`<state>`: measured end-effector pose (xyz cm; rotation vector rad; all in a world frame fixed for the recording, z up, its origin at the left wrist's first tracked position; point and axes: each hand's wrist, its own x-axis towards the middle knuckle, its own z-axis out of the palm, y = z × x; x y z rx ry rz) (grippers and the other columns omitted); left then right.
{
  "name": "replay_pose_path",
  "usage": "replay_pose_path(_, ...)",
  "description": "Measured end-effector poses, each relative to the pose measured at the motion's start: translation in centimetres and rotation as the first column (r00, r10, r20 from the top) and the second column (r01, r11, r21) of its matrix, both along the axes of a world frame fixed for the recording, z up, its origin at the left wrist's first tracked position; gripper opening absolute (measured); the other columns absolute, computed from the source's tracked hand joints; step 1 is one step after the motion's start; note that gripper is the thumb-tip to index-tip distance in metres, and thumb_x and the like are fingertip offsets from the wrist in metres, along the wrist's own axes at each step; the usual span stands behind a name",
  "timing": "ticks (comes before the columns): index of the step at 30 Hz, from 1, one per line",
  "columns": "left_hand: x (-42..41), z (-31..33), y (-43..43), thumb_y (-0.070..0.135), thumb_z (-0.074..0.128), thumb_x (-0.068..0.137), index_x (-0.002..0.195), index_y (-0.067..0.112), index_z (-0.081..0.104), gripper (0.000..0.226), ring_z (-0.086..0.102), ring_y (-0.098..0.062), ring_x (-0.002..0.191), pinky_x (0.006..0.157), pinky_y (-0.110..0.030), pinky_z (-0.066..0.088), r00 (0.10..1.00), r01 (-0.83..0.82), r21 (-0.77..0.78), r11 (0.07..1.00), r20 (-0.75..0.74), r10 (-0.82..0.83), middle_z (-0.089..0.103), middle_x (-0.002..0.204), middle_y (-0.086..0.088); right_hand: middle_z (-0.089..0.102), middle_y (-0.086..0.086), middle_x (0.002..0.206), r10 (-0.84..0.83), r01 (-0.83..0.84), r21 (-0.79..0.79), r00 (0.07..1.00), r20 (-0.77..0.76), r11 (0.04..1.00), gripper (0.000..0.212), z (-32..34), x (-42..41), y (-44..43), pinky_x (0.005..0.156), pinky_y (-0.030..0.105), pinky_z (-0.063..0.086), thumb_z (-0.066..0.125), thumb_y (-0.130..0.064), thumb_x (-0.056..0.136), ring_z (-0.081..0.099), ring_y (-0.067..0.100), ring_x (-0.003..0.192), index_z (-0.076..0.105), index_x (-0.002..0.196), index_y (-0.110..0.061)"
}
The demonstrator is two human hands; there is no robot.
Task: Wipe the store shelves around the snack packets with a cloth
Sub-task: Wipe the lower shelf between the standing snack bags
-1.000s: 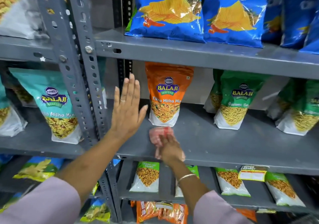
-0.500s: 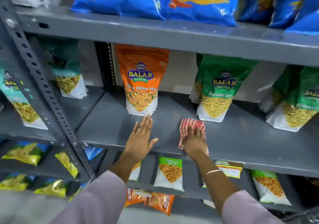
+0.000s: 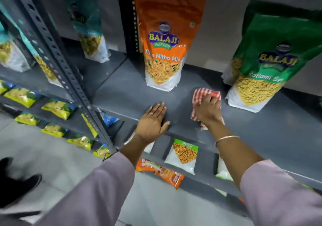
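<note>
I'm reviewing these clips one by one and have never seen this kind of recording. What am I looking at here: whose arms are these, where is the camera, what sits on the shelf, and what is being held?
No machine here: these are a person's two bare arms, filmed by a wide-angle camera worn on their head, looking forward and down. That is the only view.

The grey metal shelf holds upright snack packets: an orange packet at the back centre and a green packet to its right. More packets sit on the shelves below and to the left.

The right hand presses a red-and-white checked cloth flat on the shelf, between the two packets and touching neither. The left hand lies open, palm down, near the shelf's front edge, holding nothing.
</note>
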<state>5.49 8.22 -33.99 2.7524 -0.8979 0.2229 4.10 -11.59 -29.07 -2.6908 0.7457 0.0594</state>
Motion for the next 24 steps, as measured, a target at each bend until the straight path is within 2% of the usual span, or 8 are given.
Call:
replay_pose_path(2, -0.1, 0.0, 0.1, 0.042, 0.034, 0.085, 0.118, 0.001, 0.063, 0.060, 0.059, -0.028, 0.114, 0.100, -0.034, 0.039, 1.000, -0.003, 0.004, 1.000, 0.011, 0.003, 0.061, 0.125, -0.014, 0.011, 0.030, 0.156, 0.028, -0.027, -0.038, 0.999, 0.020, 0.999, 0.065, -0.6, 0.7, 0.0, 0.120, 0.047, 0.011, 0.033, -0.031, 0.100, 0.009, 0.043, 0.146, 0.011, 0.149, 0.005)
replay_pose_path(5, 0.0, -0.1, 0.0, 0.043, 0.031, 0.085, 0.122, 0.003, 0.060, 0.062, 0.055, -0.027, 0.119, 0.100, -0.038, 0.040, 1.000, -0.007, -0.034, 0.999, 0.001, 0.007, 0.058, 0.130, -0.012, 0.007, 0.027, 0.158, 0.015, -0.015, -0.026, 1.000, 0.011, 1.000, 0.063, -0.9, 2.2, -0.4, 0.121, 0.045, 0.007, 0.033, -0.027, 0.100, 0.005, 0.041, 0.148, 0.009, 0.150, 0.004)
replay_pose_path(9, 0.4, -0.4, -0.1, 0.041, 0.035, 0.083, 0.114, 0.003, 0.066, 0.058, 0.062, -0.025, 0.110, 0.091, -0.039, 0.048, 0.996, 0.000, -0.054, 0.999, 0.092, 0.005, 0.063, 0.122, -0.012, -0.003, 0.021, 0.161, -0.058, 0.058, -0.006, 0.998, -0.025, 0.998, 0.064, -0.9, 4.7, -0.7, 0.122, 0.042, 0.001, 0.030, -0.023, 0.101, -0.005, 0.036, 0.149, 0.000, 0.152, -0.001)
replay_pose_path(13, 0.5, -0.9, 0.0, 0.039, 0.037, 0.082, 0.113, 0.003, 0.067, 0.056, 0.062, -0.024, 0.110, 0.093, -0.036, 0.047, 0.991, 0.019, -0.105, 0.994, 0.131, -0.005, 0.063, 0.122, -0.012, -0.005, 0.021, 0.161, -0.121, 0.121, 0.009, 0.993, -0.009, 0.993, 0.066, -0.6, 7.5, -1.4, 0.122, 0.041, -0.001, 0.030, -0.030, 0.101, -0.005, 0.035, 0.150, -0.002, 0.153, -0.004)
replay_pose_path(15, 0.6, -1.1, -0.1, 0.038, 0.039, 0.082, 0.112, 0.002, 0.068, 0.055, 0.063, -0.026, 0.109, 0.097, -0.036, 0.040, 0.989, 0.029, -0.146, 0.989, 0.148, -0.007, 0.064, 0.121, -0.013, -0.002, 0.021, 0.161, -0.121, 0.121, 0.047, 0.993, -0.001, 0.992, 0.068, 0.0, 9.2, -2.5, 0.122, 0.040, -0.001, 0.031, -0.034, 0.100, -0.002, 0.035, 0.150, -0.001, 0.153, -0.005)
replay_pose_path(20, 0.8, -1.6, -0.3, 0.037, 0.041, 0.080, 0.111, 0.001, 0.068, 0.055, 0.063, -0.025, 0.108, 0.098, -0.034, 0.034, 0.984, 0.026, -0.158, 0.987, 0.180, 0.003, 0.064, 0.119, -0.013, 0.035, 0.016, 0.152, 0.003, -0.010, 0.277, 1.000, 0.025, 0.961, 0.058, 1.4, 13.4, -4.8, 0.115, 0.041, 0.027, 0.042, -0.025, 0.098, 0.032, 0.033, 0.141, 0.026, 0.148, -0.001)
replay_pose_path(22, 0.8, -1.8, -0.2, 0.038, 0.041, 0.079, 0.112, 0.001, 0.068, 0.056, 0.063, -0.025, 0.108, 0.099, -0.034, 0.034, 0.986, 0.024, -0.149, 0.989, 0.169, 0.001, 0.064, 0.120, -0.013, 0.040, 0.015, 0.150, 0.065, -0.060, 0.315, 0.998, -0.005, 0.947, 0.056, 1.7, 14.5, -5.2, 0.113, 0.043, 0.032, 0.046, -0.022, 0.097, 0.038, 0.034, 0.138, 0.031, 0.146, 0.000)
replay_pose_path(24, 0.8, -1.9, -0.1, 0.039, 0.041, 0.079, 0.112, 0.002, 0.067, 0.056, 0.063, -0.025, 0.109, 0.099, -0.034, 0.034, 0.987, 0.026, -0.147, 0.989, 0.160, -0.002, 0.063, 0.121, -0.012, 0.038, 0.016, 0.152, 0.145, -0.141, 0.252, 0.989, 0.001, 0.957, 0.059, 1.3, 15.2, -5.6, 0.116, 0.046, 0.031, 0.050, -0.023, 0.094, 0.037, 0.035, 0.139, 0.031, 0.147, -0.005)
